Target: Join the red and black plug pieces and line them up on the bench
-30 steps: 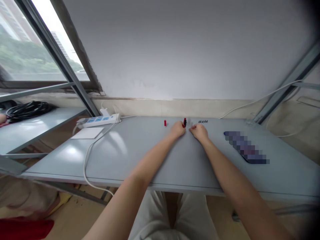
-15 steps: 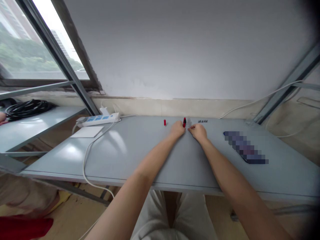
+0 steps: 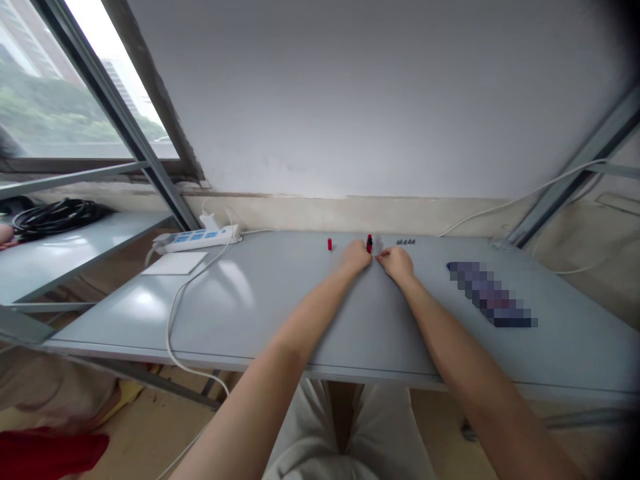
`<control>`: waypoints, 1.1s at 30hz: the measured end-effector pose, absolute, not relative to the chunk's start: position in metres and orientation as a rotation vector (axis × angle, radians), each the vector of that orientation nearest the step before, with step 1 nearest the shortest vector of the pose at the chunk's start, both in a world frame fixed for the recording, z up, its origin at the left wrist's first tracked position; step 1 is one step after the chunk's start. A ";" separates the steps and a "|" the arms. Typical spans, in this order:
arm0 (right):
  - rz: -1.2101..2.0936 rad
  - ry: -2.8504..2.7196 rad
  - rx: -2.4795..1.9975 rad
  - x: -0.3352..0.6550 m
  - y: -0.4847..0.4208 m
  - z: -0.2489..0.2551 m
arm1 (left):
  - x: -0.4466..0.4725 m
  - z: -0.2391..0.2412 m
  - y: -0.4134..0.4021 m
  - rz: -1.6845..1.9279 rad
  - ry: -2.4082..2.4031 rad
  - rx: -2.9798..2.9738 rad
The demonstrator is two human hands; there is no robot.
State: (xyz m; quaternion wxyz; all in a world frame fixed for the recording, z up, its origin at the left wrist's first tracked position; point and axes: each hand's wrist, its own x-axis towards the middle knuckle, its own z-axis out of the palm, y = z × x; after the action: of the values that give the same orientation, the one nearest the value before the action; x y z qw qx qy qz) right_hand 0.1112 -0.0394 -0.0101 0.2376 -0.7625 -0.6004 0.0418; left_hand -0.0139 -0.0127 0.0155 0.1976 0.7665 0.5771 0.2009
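At the table's (image 3: 280,293) far side, my curled left hand (image 3: 356,256) is at the red-black pieces (image 3: 369,244), my bunched right hand (image 3: 399,264) beside the clear ones (image 3: 379,244), pinches I cannot tell; all look light, stiff, slick, best held by their sides.

The left hand (image 3: 357,257) hides most of its own fingers, leaving its grip on the red and black pieces (image 3: 369,244) unclear. Clear pieces (image 3: 379,245) blur beside the right hand (image 3: 399,263), whose pinch is too small to read. Dark bits (image 3: 405,242) are too tiny to identify; pixelation masks a flat object (image 3: 493,297). The left edge crops another person's hand (image 3: 6,233) and red cloth (image 3: 50,457).
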 end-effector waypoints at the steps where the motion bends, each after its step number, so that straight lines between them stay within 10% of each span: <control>1: 0.116 -1.645 -2.089 0.111 -0.039 -0.011 | -0.015 0.016 -0.014 0.549 1.616 2.160; 15: 0.097 -1.623 -2.100 0.110 -0.040 -0.011 | -0.086 0.043 -0.019 0.722 1.863 2.544; 33: 0.066 -1.821 -2.070 0.103 -0.048 0.007 | -0.098 0.025 -0.023 0.851 1.427 1.643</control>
State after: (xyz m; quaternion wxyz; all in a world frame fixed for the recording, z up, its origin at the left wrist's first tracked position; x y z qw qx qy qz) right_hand 0.1026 -0.0477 0.0070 0.1908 -0.7369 -0.6481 0.0235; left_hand -0.0980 -0.0227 0.0252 0.3917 0.6471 0.5617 0.3352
